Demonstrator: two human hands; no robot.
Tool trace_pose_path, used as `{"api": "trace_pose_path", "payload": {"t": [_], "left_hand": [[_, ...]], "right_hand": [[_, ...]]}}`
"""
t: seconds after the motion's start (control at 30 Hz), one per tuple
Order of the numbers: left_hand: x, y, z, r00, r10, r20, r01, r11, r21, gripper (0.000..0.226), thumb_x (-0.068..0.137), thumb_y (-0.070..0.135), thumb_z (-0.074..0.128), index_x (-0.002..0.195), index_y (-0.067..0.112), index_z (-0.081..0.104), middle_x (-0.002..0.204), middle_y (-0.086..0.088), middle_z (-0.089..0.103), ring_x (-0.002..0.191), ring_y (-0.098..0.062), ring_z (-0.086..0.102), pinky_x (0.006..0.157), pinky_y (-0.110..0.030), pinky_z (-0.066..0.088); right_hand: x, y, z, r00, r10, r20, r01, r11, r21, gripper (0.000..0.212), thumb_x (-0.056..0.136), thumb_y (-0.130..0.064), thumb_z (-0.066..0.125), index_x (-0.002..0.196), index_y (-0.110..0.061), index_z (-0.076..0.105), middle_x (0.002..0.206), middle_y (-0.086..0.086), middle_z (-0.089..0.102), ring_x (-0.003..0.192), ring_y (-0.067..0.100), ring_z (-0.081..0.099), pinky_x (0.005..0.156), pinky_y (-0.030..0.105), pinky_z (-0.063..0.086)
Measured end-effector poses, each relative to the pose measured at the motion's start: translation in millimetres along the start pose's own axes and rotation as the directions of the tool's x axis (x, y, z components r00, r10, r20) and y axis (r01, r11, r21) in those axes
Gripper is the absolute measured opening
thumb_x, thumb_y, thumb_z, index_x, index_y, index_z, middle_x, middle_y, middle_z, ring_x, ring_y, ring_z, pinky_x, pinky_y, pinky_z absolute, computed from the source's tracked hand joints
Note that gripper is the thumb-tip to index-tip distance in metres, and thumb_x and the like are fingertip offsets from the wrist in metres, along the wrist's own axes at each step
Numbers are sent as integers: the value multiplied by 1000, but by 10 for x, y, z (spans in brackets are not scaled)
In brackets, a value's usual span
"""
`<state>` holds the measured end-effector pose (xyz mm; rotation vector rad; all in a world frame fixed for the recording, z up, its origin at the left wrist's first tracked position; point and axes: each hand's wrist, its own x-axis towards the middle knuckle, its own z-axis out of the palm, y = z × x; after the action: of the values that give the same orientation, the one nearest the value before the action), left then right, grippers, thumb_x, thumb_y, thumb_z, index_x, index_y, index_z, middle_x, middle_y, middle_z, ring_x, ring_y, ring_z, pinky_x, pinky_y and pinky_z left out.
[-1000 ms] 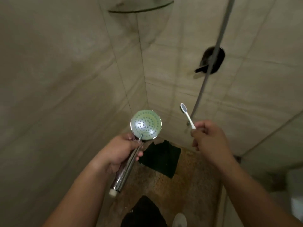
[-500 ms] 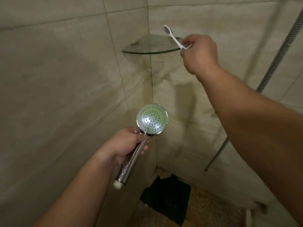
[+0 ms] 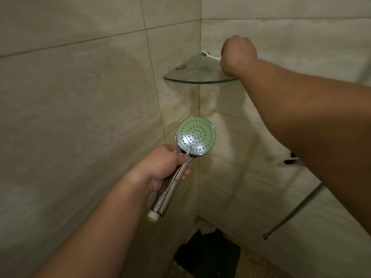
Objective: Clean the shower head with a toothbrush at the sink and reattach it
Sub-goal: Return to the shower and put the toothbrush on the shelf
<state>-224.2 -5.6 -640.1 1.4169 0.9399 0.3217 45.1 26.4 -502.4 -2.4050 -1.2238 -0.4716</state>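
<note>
L hand (image 3: pixel 162 167): fingers curled round the chrome handle just below the shower head (image 3: pixel 195 136); thumb up near the neck. Firm wrap grip, prob. to keep the head steady w/ only one hand on it.
Shower head: off its hose, nozzle face turned up toward the camera, sticking out above the L fingers. White threaded end (image 3: pixel 152 216) stuck out below the heel of the hand, bare, nothing screwed on.
R hand (image 3: pixel 237 55): up at the glass corner shelf (image 3: pixel 192 77), back of hand to camera. Fingers curled in; fingertips themselves hidden, so can't tell exact pinch, but the toothbrush handle ran into the fist.
Toothbrush (image 3: pixel 208 55): white, bristle end poking out left of the R fingers, low over the shelf glass. Touching or just above it, can't tell.
Why there: my read, brush was being parked on the shelf so R hand is free; reattaching needs two hands (one on head, one on hose).
Hose (image 3: pixel 295 211): hung loose down the right wall, free end well apart from both hands, below the R forearm.
Wall bracket (image 3: pixel 292 160): dark, partly hidden behind the R forearm.
Floor: dark cloth (image 3: pixel 206 255) lying well below the L fingers.
Task state: not at a sink here; looked like scrub done, reattach not yet started. Judgement only.
Risk: wet chrome handle could slip; brush could roll off the glass edge.
</note>
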Motion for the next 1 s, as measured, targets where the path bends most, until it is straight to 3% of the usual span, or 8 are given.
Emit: {"api": "trace_pose_path", "payload": {"t": [0.1,0.17,0.27,0.33,0.4,0.47,0.57,1.0], "left_hand": [[8,-16,19,1000,-2,-26,2,1000,-16,15,101,-1,60,87,3,62,70,-13,64,63,-22,65,53,-27,56],[13,-44,22,1000,-13,-29,12,1000,-20,14,101,-1,60,88,3,62,71,-13,64,63,-21,66,53,-27,56],[21,-94,25,999,-32,-36,31,999,-26,12,101,0,61,90,3,63,70,-13,63,62,-20,67,54,-29,56],[24,-126,24,998,-40,-40,38,999,-36,11,101,2,62,91,3,64,70,-13,64,62,-20,67,57,-30,56],[21,-151,17,998,-48,-43,46,998,-47,10,102,3,62,92,3,64,71,-13,64,64,-20,67,58,-31,56],[19,-174,10,997,-58,-48,55,997,-60,9,102,3,62,93,3,64,73,-14,65,63,-20,67,57,-30,56],[20,-202,21,996,-71,-61,65,993,-94,8,102,2,61,94,2,64,77,-15,65,64,-20,68,58,-31,57],[144,-347,87,995,-82,-58,66,970,-232,4,101,1,59,98,3,60,84,-16,65,67,-23,66,61,-34,54]], "right_hand": [[61,-1,33,997,-73,34,75,994,-77,9,85,-1,56,93,-1,60,111,23,62,105,40,59,83,36,47],[76,-16,53,996,-81,34,84,993,-84,2,86,0,55,85,-2,56,99,22,59,100,39,59,78,37,45],[83,-10,89,997,-74,30,76,992,-98,24,86,1,54,65,-4,44,71,10,43,81,33,50,69,34,38],[85,-13,85,997,-76,27,79,992,-99,32,86,1,54,60,-7,38,65,7,35,77,30,45,68,33,37],[69,-32,54,996,-90,5,90,992,-93,25,85,1,55,63,-6,46,67,8,41,78,30,48,68,33,39],[44,-46,18,995,-96,-25,93,991,-94,9,84,2,57,84,-2,65,86,13,60,88,35,58,72,34,46],[7,-44,-35,993,-89,-74,83,993,-83,29,84,3,57,110,-4,69,113,15,66,103,33,61,84,37,51],[-419,97,-307,982,-132,-136,121,989,-89,28,84,2,55,106,-6,71,108,16,68,99,33,62,87,42,53]]}}
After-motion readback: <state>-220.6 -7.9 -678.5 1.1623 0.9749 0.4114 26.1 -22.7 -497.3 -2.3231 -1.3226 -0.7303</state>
